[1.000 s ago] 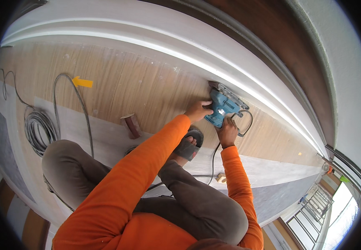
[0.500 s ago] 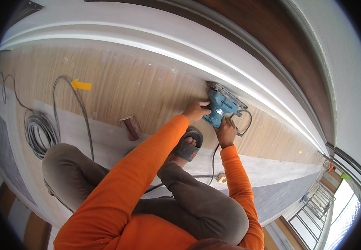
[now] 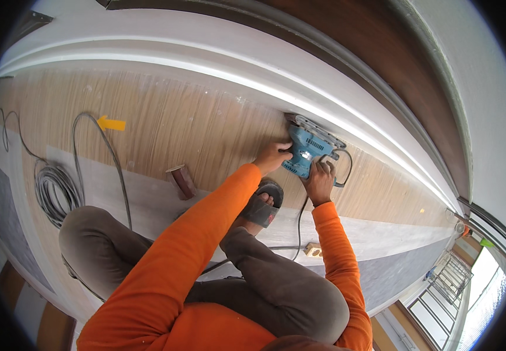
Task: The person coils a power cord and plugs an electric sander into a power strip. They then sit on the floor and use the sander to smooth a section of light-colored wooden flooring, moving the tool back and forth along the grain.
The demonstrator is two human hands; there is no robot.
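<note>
A blue electric sheet sander (image 3: 306,151) lies on its side, its flat pad pressed against the white baseboard moulding (image 3: 247,82). My left hand (image 3: 271,158) grips the sander's body from the left, thumb and fingers against the casing. My right hand (image 3: 320,182) is closed around its rear end, near where the cord comes out. The dark cord loops beside the tool and runs back past my right wrist. Below my left hand is my foot in a black sandal (image 3: 269,193).
A sandpaper-wrapped block (image 3: 182,181) lies left of my left arm. Farther left are a coiled grey cable (image 3: 56,190) and a yellow arrow marker (image 3: 111,123) on the wood-look floor (image 3: 165,111). A socket block (image 3: 313,250) sits beside my right forearm. A metal rack (image 3: 448,281) stands far right.
The sander and both hands have shifted very slightly left along the moulding. My grip looks the same, and the view has tilted a little.
</note>
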